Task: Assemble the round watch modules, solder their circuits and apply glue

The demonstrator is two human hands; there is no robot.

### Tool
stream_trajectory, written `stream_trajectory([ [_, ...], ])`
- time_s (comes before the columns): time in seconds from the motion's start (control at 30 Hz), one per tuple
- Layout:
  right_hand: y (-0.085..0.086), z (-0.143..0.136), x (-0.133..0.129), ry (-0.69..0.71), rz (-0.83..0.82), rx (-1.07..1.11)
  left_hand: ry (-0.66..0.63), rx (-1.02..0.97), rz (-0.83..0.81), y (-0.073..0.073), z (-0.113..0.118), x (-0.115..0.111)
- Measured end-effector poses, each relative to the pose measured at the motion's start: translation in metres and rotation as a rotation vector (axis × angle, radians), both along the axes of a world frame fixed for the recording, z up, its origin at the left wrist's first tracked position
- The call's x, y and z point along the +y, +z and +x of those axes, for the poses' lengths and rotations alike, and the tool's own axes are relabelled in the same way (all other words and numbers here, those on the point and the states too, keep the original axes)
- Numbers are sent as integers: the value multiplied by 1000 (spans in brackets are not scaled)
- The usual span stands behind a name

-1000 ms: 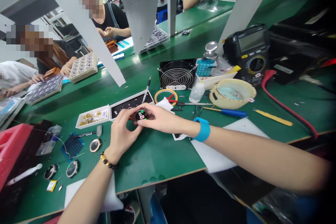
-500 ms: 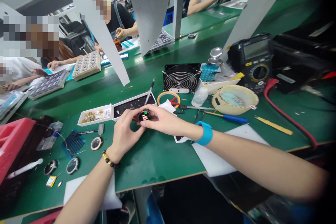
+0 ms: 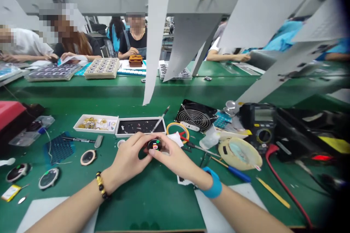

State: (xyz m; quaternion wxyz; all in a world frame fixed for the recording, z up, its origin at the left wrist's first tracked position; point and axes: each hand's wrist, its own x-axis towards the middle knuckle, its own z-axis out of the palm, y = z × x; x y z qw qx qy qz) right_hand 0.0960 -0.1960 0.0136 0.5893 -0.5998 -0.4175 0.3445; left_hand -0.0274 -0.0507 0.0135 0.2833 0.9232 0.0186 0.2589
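Between both hands is a round smartwatch [image 3: 154,145] with a black face, a small lit coloured patch and a green sticker. My left hand [image 3: 131,154] grips its left edge, a beaded bracelet on that wrist. From the right, my right hand [image 3: 172,154] closes on the other edge, with a blue band at the wrist. Just behind the hands lie a white tray of small dark parts [image 3: 131,127] with a pen [image 3: 160,118] across it, and a box of gold rings and parts [image 3: 95,123]. More round watch bodies [image 3: 48,178] lie to the left.
A fan [image 3: 195,114], a multimeter [image 3: 263,125], a round cream dish [image 3: 240,154] and a blue-handled screwdriver [image 3: 238,173] crowd the right. A red cable [image 3: 287,189] curves there. A yellow battery [image 3: 11,193] lies left. Co-workers sit across the bench behind part trays [image 3: 101,68].
The head view has levelled and swung, so the bench sits lower in the picture. Both hands still hold the smartwatch. One co-worker across the bench has lowered a hand.
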Motion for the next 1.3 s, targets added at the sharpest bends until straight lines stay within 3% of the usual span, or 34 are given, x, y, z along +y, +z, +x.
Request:
stream_trajectory([
  [0.73, 2, -3, 0, -34, -74, -23, -18, 10, -55, 0, -1, 0],
  [1.3, 5, -4, 1, -5, -31, 17, 10, 33, -15, 1, -2, 0],
])
